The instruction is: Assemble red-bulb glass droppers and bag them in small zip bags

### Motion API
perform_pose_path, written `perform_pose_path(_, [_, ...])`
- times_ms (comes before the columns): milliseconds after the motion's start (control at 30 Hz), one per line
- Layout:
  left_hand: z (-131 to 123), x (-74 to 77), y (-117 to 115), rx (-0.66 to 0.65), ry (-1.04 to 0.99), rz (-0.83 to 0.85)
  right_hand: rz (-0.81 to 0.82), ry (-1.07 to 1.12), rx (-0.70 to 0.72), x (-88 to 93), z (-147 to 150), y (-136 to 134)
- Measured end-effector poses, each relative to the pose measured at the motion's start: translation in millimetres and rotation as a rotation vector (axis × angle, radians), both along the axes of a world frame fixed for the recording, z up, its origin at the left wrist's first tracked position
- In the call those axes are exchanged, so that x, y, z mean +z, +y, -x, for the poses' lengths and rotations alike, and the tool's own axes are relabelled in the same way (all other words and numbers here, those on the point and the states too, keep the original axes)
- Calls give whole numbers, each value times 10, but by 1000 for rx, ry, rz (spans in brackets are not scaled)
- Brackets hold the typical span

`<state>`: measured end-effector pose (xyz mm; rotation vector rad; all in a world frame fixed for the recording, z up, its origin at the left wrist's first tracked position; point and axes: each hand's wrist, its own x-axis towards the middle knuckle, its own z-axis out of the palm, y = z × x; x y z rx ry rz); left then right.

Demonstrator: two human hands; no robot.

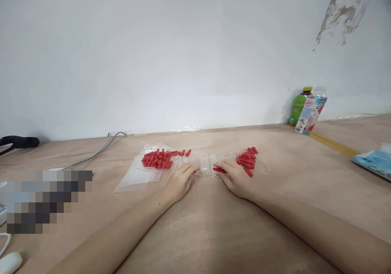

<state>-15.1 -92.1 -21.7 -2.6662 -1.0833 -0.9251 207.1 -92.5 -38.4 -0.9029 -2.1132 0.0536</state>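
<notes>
Many thin clear tubes (pixel 206 160), which look like glass droppers, lie side by side on the wooden table. Over their left end, my left hand (pixel 181 180) is closed, its fingertips around what looks like one clear tube pointing right. My right hand (pixel 236 178) pinches a red rubber bulb (pixel 219 170) between thumb and fingers, its end facing the left hand. A heap of red rubber bulbs (pixel 156 159) sits on clear plastic bags (pixel 134 180) beyond my left hand. To the right, a smaller group of red bulbs (pixel 247 160) lies just past my right hand.
Two bottles, one green (pixel 297 109) and one with a white label (pixel 309 113), stand by the wall at right. A blue packet (pixel 372 164) lies at the right edge. Grey cables (pixel 100 150), a black object (pixel 21 141) and a white mouse (pixel 10 261) are at left.
</notes>
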Motion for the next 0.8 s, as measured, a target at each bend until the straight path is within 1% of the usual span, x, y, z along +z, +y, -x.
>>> perform_pose_path(67, [-21,-30,15,-72,-39,-4,-12,-11,24,8,7,-19])
perform_pose_path(200, [-41,-28,12,-152,-45,8,3,-19,60,29,15,-58])
perform_pose_path(367, [-35,-13,-18,-173,-23,6,-6,-20,72,56,26,-84])
perform_pose_path(533, [-12,-35,10,-189,-1,-4,-13,-14,83,65,34,-91])
perform_pose_path(800, [-21,-13,5,-264,-13,-16,-72,-8,97,71,61,-86])
